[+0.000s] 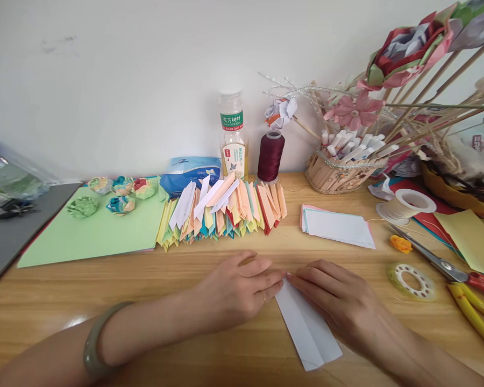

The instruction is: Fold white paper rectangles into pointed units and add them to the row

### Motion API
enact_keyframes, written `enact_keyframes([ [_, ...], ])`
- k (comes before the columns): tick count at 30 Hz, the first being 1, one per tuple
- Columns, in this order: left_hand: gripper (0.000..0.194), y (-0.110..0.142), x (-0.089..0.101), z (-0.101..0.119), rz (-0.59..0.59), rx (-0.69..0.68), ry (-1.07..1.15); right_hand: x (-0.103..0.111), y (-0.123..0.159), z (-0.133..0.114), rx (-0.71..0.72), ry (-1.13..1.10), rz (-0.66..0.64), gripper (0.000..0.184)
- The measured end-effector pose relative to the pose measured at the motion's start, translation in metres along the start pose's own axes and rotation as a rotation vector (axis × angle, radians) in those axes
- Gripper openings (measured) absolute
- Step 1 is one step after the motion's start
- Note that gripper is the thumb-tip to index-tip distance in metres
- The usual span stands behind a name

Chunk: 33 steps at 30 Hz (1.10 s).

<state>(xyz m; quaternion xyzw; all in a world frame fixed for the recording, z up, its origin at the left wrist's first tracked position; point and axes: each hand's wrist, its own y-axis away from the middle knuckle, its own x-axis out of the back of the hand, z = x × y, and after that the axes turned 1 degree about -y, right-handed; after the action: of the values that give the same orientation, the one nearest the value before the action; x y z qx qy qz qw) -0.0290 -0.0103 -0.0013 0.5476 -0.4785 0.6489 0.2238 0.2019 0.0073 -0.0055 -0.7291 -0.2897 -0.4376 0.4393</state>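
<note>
A strip of white paper (306,328) with a crease along its length lies on the table in front of me, its near end toward my body. At the strip's far end, the fingers of my left hand (246,285) press together on the paper from the left. My right hand (334,295) grips the same end from the right, its fingers bent over the paper's edge. The fingertips of both hands nearly meet and hide the far corner. Beyond them lies a stack of cut paper strips (339,226), white on top.
Folded coloured paper pieces (221,209) stand in a row, beside green sheets (105,236) with several paper flowers (121,205). Behind are a bottle (232,134), a thread spool (271,156) and a pen basket (342,169). Scissors (447,269) and a tape roll (411,282) lie right.
</note>
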Motion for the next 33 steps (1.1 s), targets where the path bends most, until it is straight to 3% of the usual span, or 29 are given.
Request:
enact_keyframes([
  [10,0.03,-0.0006,-0.0005,0.0006,0.015,-0.028,-0.039,0.0021,-0.003,-0.0034,0.033,0.05,-0.014,0.032],
  [16,0.026,-0.0015,-0.0001,0.0005,0.01,-0.034,-0.032,0.005,0.0001,-0.0021,-0.063,-0.022,-0.06,0.022],
  [27,0.024,-0.0028,-0.0019,0.0005,-0.009,-0.023,-0.024,0.0084,-0.0028,0.0004,-0.216,-0.047,0.043,0.028],
  [33,0.025,-0.0046,-0.0021,0.0002,-0.004,-0.026,-0.023,0.0085,-0.0043,0.0026,-0.094,0.007,-0.089,0.026],
])
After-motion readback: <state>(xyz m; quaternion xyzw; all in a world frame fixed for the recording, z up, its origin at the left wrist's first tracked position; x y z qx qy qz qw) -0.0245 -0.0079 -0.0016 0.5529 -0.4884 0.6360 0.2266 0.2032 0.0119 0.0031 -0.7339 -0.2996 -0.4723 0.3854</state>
